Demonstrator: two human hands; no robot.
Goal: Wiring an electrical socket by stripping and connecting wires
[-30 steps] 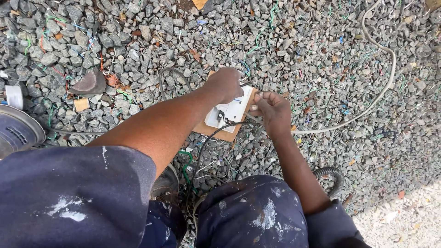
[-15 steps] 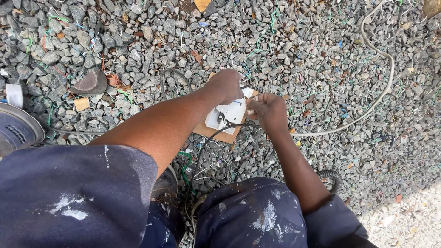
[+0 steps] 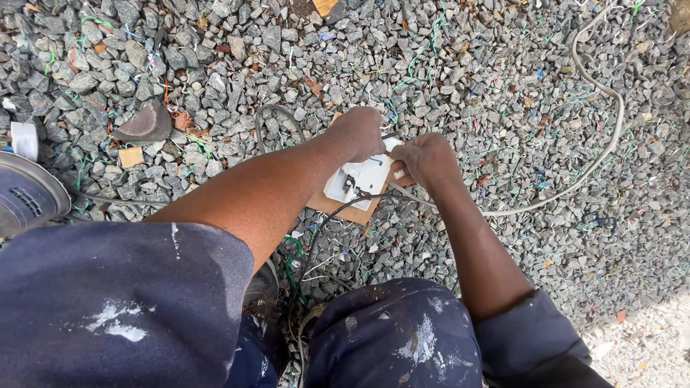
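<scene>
The person reaches both bare arms forward and down. The left hand [image 3: 357, 131] is curled in a closed grip, knuckles up; the right hand [image 3: 425, 158], just beside it, is likewise clenched, thumb pointing toward the left.

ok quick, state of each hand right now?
Left hand: closed, pressing on the white socket box, which sits on a wooden board.
Right hand: closed at the box's edge; what the fingers pinch cannot be told.
</scene>
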